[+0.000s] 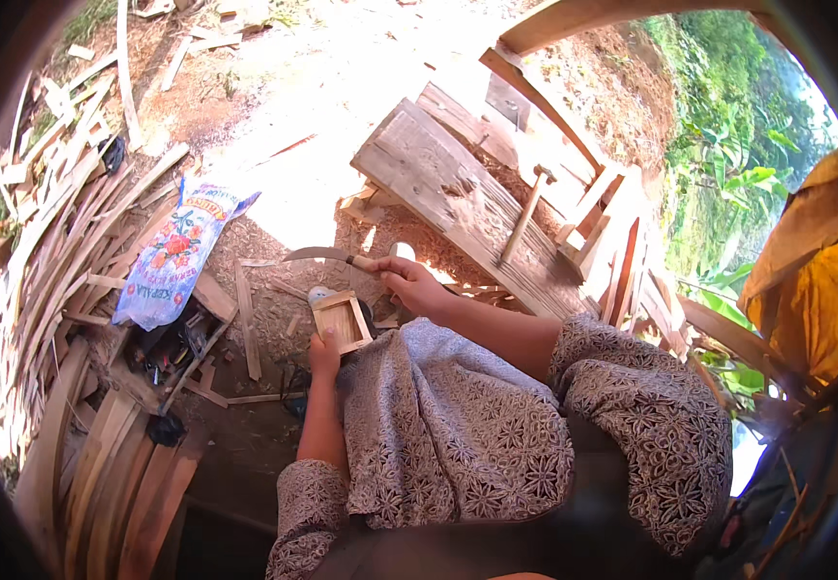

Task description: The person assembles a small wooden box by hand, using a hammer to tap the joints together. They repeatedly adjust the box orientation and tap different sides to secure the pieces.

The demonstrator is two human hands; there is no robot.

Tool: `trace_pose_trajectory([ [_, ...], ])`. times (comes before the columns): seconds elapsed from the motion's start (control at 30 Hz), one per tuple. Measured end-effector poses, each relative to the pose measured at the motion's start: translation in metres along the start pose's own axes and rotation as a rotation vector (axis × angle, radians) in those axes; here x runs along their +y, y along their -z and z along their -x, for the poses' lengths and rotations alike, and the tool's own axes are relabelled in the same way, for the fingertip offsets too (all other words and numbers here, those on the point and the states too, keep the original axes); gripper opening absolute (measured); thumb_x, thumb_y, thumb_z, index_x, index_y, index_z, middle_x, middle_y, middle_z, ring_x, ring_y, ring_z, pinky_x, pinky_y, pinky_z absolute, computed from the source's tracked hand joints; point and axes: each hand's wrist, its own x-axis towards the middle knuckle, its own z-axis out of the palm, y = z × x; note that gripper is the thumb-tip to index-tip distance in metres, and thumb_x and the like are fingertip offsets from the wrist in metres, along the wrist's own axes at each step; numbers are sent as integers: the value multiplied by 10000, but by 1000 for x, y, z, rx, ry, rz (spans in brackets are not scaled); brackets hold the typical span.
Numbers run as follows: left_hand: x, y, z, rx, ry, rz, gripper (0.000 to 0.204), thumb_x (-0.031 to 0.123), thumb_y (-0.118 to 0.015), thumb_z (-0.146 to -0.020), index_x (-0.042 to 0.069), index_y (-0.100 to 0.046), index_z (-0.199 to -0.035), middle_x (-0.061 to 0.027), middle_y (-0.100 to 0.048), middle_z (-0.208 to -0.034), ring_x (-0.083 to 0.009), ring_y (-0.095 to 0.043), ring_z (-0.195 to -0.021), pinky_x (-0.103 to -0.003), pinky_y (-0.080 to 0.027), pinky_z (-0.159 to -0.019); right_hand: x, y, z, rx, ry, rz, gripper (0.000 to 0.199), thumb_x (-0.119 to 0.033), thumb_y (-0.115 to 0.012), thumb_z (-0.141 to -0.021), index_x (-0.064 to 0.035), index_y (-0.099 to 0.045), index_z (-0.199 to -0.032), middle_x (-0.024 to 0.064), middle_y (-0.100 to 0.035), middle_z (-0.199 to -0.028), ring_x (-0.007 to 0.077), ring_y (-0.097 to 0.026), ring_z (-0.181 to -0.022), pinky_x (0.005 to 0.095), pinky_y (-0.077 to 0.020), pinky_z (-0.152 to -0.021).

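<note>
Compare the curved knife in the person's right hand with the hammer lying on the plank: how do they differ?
The curved knife is held up in the right hand, while the hammer lies loose on the grey plank, untouched. The knife has a thin, arched, grey blade; the hammer has a straight stick handle with a small blocky head. The knife points toward the person's left; the hammer lies slanted along the plank. Both have pale wooden handles.

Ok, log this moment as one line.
left hand: holds wooden frame on lap | right hand: grips curved knife above frame | nearby: hammer on plank
</note>
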Motion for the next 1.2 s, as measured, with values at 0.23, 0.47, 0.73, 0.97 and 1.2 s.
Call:
trace_pose_trajectory([
  [0.23,150,76,8,15,-70,150,475,447,-501,-1054,60,-525,-1328,-99,-591,-1227,-224,-603,-1032,-392,-514,-806,1,167,76,453,298,-335,284,-138,-659,-971,-72,-613,-1244,67,-664,-1065,104,-629,-945,278,-510,-785],
  [0.47,269,59,-5,100,-113,434,532,517,-521,-1037,150,-444,-1415,-28,-535,-1262,-180,-555,-991,-351,-505,-759,66,223,46,778,273,-450,310,-120,-739,-922,-61,-567,-1173,31,-643,-1033,99,-631,-859,261,-513,-724],
  [0.73,360,8,11,-101,-270,420,416,469,-526,-1049,126,-523,-1283,-3,-585,-1153,-120,-612,-938,-276,-545,-699,96,238,32,1011,125,47,327,-180,-815,-838,-39,-628,-1066,60,-689,-927,152,-658,-832,317,-543,-759],
  [0.97,357,6,11,-168,-293,378,386,386,-586,-1037,71,-571,-1259,-36,-648,-1078,-107,-636,-934,-278,-558,-729,88,224,37,1171,222,325,299,-266,-804,-840,-43,-682,-995,61,-690,-862,182,-656,-783,331,-528,-740],
  [1.2,402,27,30,-321,-417,455,416,322,-649,-1012,8,-571,-1274,-45,-650,-964,-79,-610,-788,-248,-546,-696,24,163,39,607,195,-14,379,-394,-678,-979,-17,-693,-1020,34,-686,-917,106,-625,-871,299,-510,-760],
])
